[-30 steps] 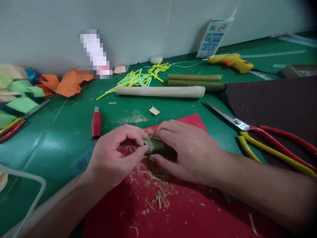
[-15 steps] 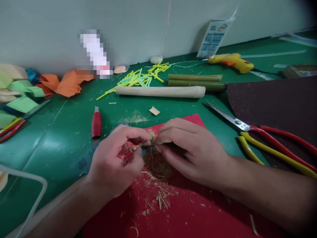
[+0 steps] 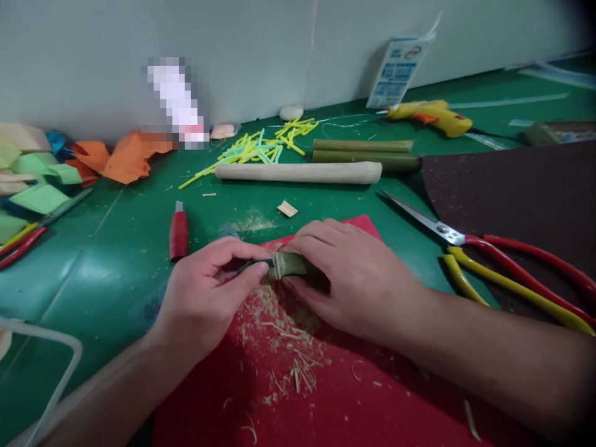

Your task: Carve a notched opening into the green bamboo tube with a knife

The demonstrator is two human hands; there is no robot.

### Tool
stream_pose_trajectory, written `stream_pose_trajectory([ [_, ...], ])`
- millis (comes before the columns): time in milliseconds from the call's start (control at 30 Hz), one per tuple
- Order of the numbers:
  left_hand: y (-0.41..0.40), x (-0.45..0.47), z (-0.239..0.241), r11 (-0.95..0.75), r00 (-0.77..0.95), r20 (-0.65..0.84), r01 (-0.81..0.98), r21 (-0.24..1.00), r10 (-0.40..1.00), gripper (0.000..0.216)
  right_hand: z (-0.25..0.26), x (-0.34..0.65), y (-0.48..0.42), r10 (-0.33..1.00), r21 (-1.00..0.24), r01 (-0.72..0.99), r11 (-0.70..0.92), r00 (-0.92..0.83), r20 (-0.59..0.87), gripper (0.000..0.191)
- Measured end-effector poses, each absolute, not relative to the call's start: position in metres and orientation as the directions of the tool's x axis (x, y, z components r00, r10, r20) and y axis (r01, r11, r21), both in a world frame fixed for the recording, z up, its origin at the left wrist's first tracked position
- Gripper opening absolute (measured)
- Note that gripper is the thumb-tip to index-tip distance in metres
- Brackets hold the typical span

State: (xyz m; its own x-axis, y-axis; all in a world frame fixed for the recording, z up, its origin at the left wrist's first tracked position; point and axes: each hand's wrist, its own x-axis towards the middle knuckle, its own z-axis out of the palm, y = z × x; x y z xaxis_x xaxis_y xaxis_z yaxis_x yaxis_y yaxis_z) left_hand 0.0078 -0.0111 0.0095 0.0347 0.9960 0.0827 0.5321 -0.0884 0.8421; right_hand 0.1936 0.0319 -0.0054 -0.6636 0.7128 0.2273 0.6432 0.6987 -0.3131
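My right hand [image 3: 347, 276] is closed around a short piece of green bamboo [image 3: 293, 265], its pale ringed end pointing left. Between the thumb and fingers of my left hand [image 3: 212, 285] is a thin dark strip [image 3: 269, 264], pressed against that ringed end; its exact kind is hard to make out. Both hands are over a red mat [image 3: 326, 397], where pale bamboo shavings [image 3: 298, 366] and dust lie scattered below them. Just past my left hand, a red-handled knife [image 3: 179, 234] rests on the green table.
Large scissors [image 3: 449, 234] with red and yellow handles lie at right by a dark brown sheet [image 3: 512, 198]. Farther back are a peeled bamboo stick [image 3: 298, 172], green bamboo lengths [image 3: 365, 158], yellow straw pieces [image 3: 251, 149] and a yellow glue gun [image 3: 433, 117]. Crumpled orange paper [image 3: 125, 155] sits left.
My fingers have shifted apart a little, and the bamboo's ringed end now shows between them. The dark strip has moved slightly left with my left hand.
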Motion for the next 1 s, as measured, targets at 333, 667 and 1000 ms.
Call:
stream_pose_trajectory([
  [333,-0.007,0.019,0.002,0.043,-0.051,-0.021,0.484,0.874,0.998,0.009,-0.006,0.194,0.032,0.717,-0.301,0.654,0.694,-0.665,0.21,0.022],
  [667,-0.006,0.025,0.008,0.051,-0.05,-0.027,0.564,0.824,0.998,0.01,-0.009,0.194,0.032,0.717,-0.312,0.648,0.695,-0.656,0.235,0.02],
  [1000,-0.002,0.025,0.009,0.047,-0.114,0.021,0.56,0.827,0.993,0.006,-0.007,0.193,0.034,0.701,-0.295,0.637,0.712,-0.665,0.257,0.019],
])
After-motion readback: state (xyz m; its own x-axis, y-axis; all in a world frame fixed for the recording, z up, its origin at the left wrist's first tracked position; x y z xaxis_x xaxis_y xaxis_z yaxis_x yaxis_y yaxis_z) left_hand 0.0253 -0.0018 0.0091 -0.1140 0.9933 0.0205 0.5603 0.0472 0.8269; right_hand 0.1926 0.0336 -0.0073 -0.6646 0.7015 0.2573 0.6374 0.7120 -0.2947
